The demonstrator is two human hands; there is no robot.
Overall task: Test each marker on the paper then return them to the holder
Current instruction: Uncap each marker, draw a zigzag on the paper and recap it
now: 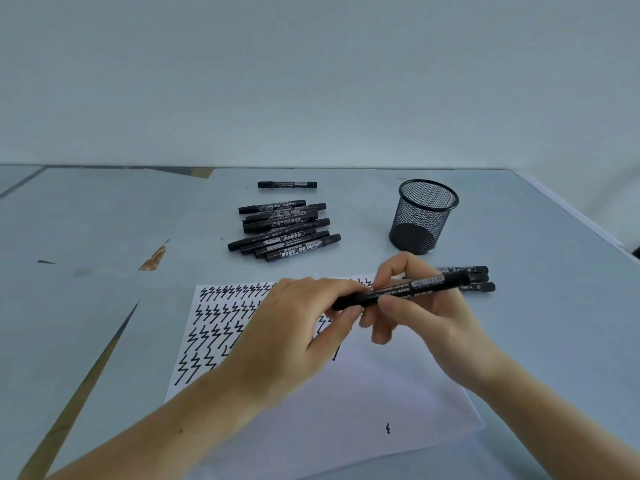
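Both forearms reach in from below and meet over the middle. The left hand (294,327) is palm down, its curled fingers seemingly pinching one end of a marker (401,289); the right hand (415,306) grips its middle.

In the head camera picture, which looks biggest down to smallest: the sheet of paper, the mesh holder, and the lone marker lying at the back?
1. paper: largest by far, though it also lies nearest the camera.
2. mesh holder: clearly smaller.
3. lone marker: smallest, thin; it lies farthest back, which shrinks it somewhat.
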